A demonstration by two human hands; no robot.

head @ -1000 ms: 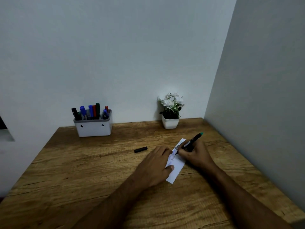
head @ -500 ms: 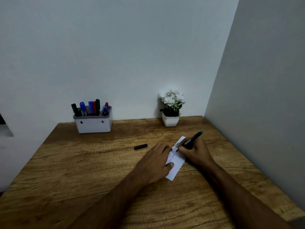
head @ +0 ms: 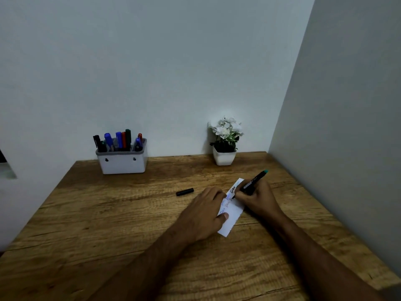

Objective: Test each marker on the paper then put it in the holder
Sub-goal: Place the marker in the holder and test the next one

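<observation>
The marker slants tip-down-left onto the paper.

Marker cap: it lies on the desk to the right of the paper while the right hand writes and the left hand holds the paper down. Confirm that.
Wrong on one count. The head view shows the marker cap lying to the left of the paper, not the right. The rest holds: the right hand writes with the marker and the left hand holds the paper down on the desk.
</observation>
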